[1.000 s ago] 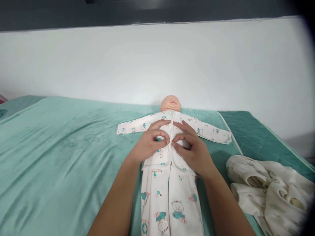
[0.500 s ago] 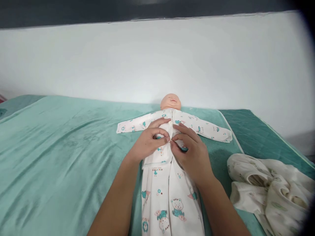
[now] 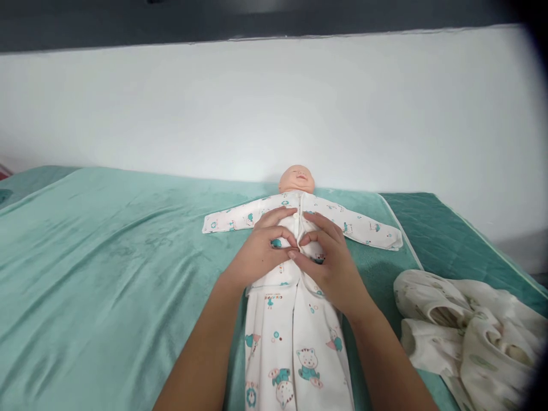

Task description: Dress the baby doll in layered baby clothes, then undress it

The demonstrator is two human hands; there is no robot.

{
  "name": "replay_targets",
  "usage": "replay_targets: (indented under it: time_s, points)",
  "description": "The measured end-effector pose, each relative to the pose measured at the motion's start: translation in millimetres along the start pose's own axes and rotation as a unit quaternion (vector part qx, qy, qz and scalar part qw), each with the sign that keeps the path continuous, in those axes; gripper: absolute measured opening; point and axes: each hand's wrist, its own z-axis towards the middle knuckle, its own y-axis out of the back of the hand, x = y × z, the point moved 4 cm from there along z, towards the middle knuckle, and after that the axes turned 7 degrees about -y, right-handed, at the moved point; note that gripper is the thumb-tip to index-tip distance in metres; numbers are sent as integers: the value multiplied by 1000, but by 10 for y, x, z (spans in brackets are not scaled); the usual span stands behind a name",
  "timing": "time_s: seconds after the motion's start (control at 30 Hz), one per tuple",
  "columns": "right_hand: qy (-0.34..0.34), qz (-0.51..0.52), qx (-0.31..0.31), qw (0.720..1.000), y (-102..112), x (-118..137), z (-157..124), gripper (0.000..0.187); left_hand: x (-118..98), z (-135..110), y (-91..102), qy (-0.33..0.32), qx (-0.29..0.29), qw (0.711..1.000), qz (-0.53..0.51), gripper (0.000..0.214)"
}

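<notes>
A baby doll [image 3: 296, 179] lies on its back, dressed in a white baby jacket [image 3: 231, 219] with teal and pink animal prints. Both sleeves stretch out to the sides. Matching white trousers [image 3: 280, 348] cover the lower body. At the jacket's front edge, my left hand [image 3: 266, 248] pinches the fabric between thumb and fingers. Opposite it, my right hand [image 3: 327, 254] pinches the other side of the front opening, its thumb touching my left thumb. One white button [image 3: 296, 216] shows just above my fingertips. Whatever sits between the fingertips is hidden.
A green blanket [image 3: 107, 274] with soft creases covers the surface under the doll. Crumpled white baby clothes [image 3: 479, 331] lie at the right. A darker green quilted mat [image 3: 423, 228] shows at the back right, against a white wall [image 3: 257, 108].
My right thumb has shifted left, onto my left thumb tip, and the fingertips have moved slightly. Both hands stay at the jacket's front. The doll and loose clothes have not moved.
</notes>
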Motion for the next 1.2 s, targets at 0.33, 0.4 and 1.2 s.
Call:
replay_targets:
  time_s: [0.33, 0.4, 1.2]
  points:
    - [-60, 80, 0, 995, 21, -37, 1, 1, -24, -16, 4, 12, -18, 1000, 21, 6]
    - [-117, 164, -16, 979, 43, -120, 7, 4, 0, -16, 23, 30, -33, 999, -7, 10]
    - [15, -50, -32, 998, -169, 246, 50, 36, 760, 149, 273, 50, -148, 931, 330, 44]
